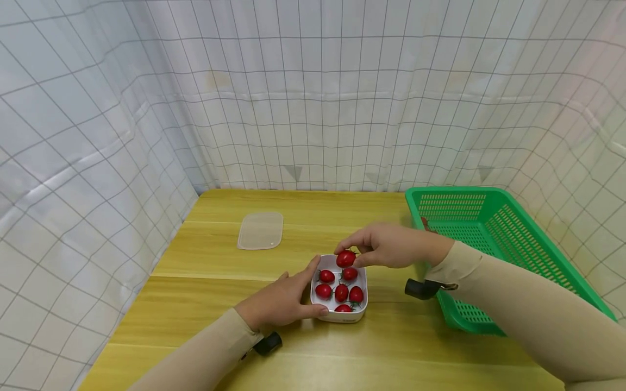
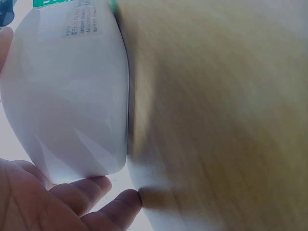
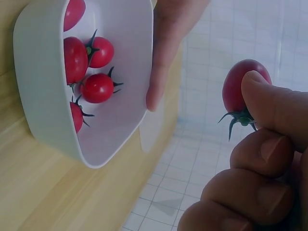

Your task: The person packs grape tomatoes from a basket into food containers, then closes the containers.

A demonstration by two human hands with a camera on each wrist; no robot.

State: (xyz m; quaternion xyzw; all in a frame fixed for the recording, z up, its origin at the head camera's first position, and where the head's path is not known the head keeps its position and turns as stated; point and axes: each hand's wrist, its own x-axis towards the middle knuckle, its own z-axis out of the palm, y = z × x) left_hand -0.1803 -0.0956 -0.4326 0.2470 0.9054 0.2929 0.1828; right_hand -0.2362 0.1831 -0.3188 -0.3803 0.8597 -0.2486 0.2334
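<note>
A white square container stands on the wooden table, several red cherry tomatoes with green stems lying inside it. My left hand holds the container's left side, thumb at the front and fingers toward the back. Between thumb and fingertips, my right hand pinches one cherry tomato above the back of the container. In the right wrist view this pinched cherry tomato shows its green stem pointing down, apart from the container. The left wrist view shows fingers against the container's wall.
A translucent lid lies flat on the table at the back left. On the right stands a green perforated basket, partly behind my right arm; something reddish shows at its left inner side. A white grid-patterned curtain surrounds the table.
</note>
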